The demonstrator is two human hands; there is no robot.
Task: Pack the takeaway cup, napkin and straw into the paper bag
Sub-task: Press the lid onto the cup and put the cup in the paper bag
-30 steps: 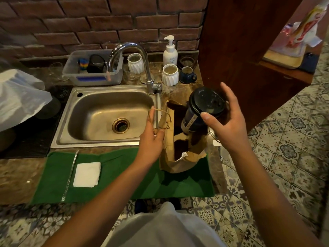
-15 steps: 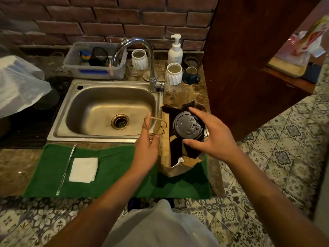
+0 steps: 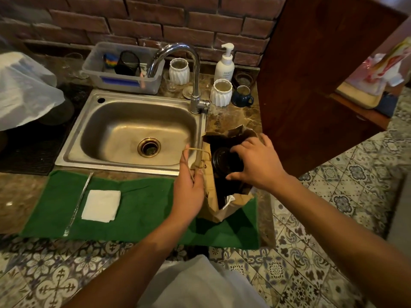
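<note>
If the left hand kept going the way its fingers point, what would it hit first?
Probably the sink rim: the left hand, gripping the bag handle, points away toward it. Depth is unclear; it might pass above the rim.

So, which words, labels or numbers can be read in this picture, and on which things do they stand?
None can be read.
Pump bottle: small grey print, too blurred to read.
Grey tub: blue label, no letters legible.
Cup lid in the paper bag: embossed marks, too dark to read.
Napkin: plain.
</note>
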